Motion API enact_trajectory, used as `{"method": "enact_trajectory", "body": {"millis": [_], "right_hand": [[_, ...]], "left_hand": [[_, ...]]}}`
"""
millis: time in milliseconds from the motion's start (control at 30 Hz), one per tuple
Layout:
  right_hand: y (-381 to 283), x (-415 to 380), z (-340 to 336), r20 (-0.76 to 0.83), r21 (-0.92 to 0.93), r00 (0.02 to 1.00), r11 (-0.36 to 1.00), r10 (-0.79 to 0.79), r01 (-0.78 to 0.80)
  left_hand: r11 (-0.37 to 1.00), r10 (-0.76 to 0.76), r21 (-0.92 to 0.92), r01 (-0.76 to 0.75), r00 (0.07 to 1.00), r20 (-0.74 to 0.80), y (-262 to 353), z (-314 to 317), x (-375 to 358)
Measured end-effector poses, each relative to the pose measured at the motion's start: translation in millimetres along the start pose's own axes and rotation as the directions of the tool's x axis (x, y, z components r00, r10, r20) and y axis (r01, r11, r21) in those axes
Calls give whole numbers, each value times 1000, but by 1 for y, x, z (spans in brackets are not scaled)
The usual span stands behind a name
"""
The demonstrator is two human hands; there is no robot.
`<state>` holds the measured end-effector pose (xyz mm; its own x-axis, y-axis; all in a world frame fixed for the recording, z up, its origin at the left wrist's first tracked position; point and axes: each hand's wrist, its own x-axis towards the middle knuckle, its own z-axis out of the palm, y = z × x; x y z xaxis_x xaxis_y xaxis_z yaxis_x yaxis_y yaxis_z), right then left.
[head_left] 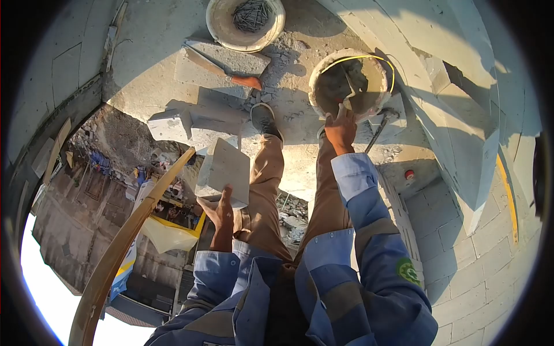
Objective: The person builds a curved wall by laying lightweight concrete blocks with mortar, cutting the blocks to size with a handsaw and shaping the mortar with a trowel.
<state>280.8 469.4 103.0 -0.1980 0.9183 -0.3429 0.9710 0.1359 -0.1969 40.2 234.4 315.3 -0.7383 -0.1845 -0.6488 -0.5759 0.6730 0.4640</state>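
My left hand (220, 214) grips a pale grey lightweight concrete block (224, 172) by its lower end, in front of my left thigh. Fingers of my right hand (341, 128) are wrapped round the handle of a trowel (351, 86), whose blade reaches into a mortar bucket (316, 86). Grey mortar (333, 86) lies inside, and a yellow bucket handle (394, 78) arches over the rim. Right beside that bucket, a hammer (378, 130) rests with its shaft pointing toward me.
A handsaw (245, 81) with an orange handle lies on a flat block (193, 68). Behind it stands a bucket (216, 20) holding nails. More cut blocks (216, 124) sit at the ledge. A wooden pole (124, 242) slants past my left, above a drop. A block wall (461, 254) rises at right.
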Motion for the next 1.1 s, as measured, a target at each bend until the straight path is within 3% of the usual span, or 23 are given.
{"method": "enact_trajectory", "body": {"millis": [33, 100, 133, 167, 200, 233, 267, 333, 367, 433, 467, 500, 567, 600, 700, 733, 767, 800, 833, 900, 967, 1033, 1100], "right_hand": [[14, 13, 20, -26, -110, 993, 986, 119, -121], [45, 25, 63, 39, -165, 965, 954, 259, -250], [58, 25, 79, -39, -358, 997, 931, 65, -75], [72, 23, 89, -70, -552, 987, 830, -143, 81], [65, 28, 74, 45, -343, 999, 939, 8, 8], [59, 30, 63, 27, -347, 999, 938, 26, -15], [57, 26, 56, 61, -186, 991, 976, 123, -110], [39, 8, 12, 147, 103, 945, 946, 290, -307], [26, -2, -18, 225, 143, 890, 890, 396, -432], [51, -48, 6, 77, 328, 942, 885, 325, -332], [32, -53, -13, -192, 106, 981, 994, 36, -15], [28, -61, -41, 352, 337, 780, 707, 517, -621], [33, -78, -46, 405, 307, 750, 695, 523, -650], [38, -83, -42, 399, 320, 753, 690, 523, -649], [46, -101, -37, 481, 236, 733, 734, 481, -637], [43, -97, -41, 438, 300, 763, 724, 475, -622], [38, -90, -55, 396, 359, 789, 712, 470, -604], [35, -89, -71, 378, 622, 831, 553, 408, -554], [26, -83, -84, 382, 632, 826, 535, 415, -561], [5, -57, -107, 44, 864, 887, 428, 460, -265], [-6, -17, -150, 60, 922, 899, 321, 433, -217], [-21, 30, -188, 144, 971, 837, 86, 528, -222], [-17, 76, -187, 213, 976, 825, -77, 524, -203]], "left_hand": [[998, -34, 46, 36, 998, -52, -2, -15, 22], [970, 177, 151, -191, 979, 105, -6, -45, 69], [973, 169, 142, -180, 982, 85, 4, -47, 75], [969, 157, 163, -183, 974, 162, 18, -50, 81], [958, 190, 183, -221, 966, 177, 15, -57, 94], [944, 221, 204, -258, 957, 187, 9, -66, 106], [940, 230, 206, -273, 950, 210, 6, -70, 112], [909, 273, 280, -308, 949, 158, 2, -74, 119], [905, 292, 265, -333, 939, 183, 1, -71, 119], [916, 237, 272, -294, 945, 224, -1, -64, 114], [942, 212, 202, -268, 941, 262, -7, -61, 115], [937, 224, 199, -286, 932, 284, -15, -59, 115], [897, 334, 192, -397, 896, 293, -17, -41, 103], [935, 282, 101, -341, 883, 376, -9, -35, 86], [952, 239, 112, -284, 922, 304, 0, -17, 41], [928, 232, 208, -309, 916, 326, 5, -13, 31], [883, 262, 328, -335, 933, 247, 7, -7, 22], [885, 271, 303, -353, 921, 281, 7, -5, 11], [887, 279, 276, -370, 906, 318, 20, 5, -10], [852, 205, 402, -336, 920, 334, 33, 15, -33], [897, 158, 337, -287, 919, 362, 32, 22, -43], [924, 210, 214, -316, 889, 407, 17, 22, -39], [928, 221, 179, -326, 870, 440, 16, 27, -45]]}}
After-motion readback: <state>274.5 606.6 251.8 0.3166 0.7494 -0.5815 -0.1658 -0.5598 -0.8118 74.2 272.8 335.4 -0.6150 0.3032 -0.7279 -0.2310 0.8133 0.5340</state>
